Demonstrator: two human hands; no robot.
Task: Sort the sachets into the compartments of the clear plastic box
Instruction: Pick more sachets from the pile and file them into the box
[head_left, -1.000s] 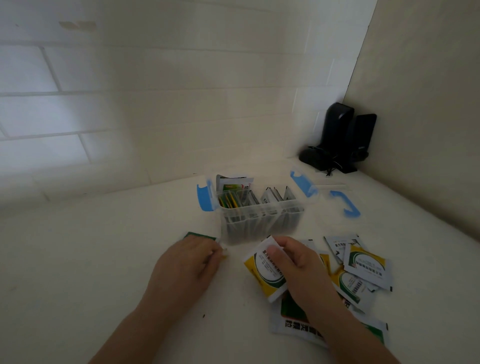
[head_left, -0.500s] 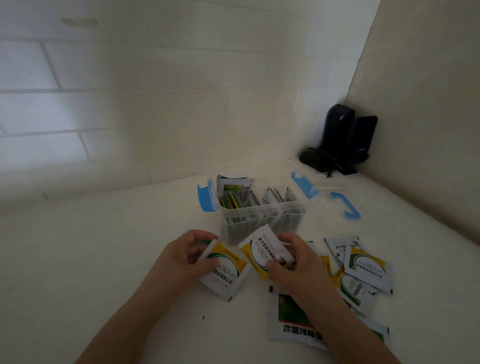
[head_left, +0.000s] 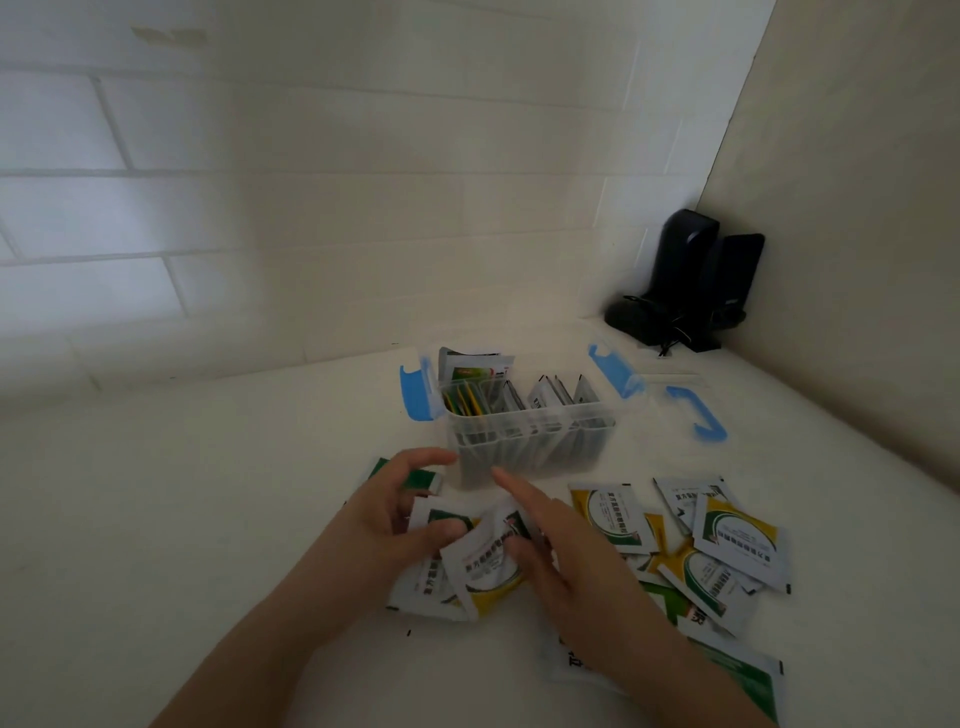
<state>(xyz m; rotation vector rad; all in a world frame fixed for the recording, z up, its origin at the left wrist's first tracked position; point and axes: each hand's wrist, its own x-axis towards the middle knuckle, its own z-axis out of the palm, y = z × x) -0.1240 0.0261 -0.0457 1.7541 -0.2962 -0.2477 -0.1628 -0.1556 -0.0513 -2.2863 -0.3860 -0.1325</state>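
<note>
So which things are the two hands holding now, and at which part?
The left hand and the right hand hold two white-and-yellow sachets together: left thumb on the left sachet's upper edge, right thumb on the other's right edge.

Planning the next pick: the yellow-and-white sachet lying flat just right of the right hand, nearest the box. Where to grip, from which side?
Probably its far top edge, coming from above on the box side. The yellow-and-white sachet lies flat with that edge free facing the clear plastic box; its right side touches the pile of sachets, and the right hand crowds its left.
</note>
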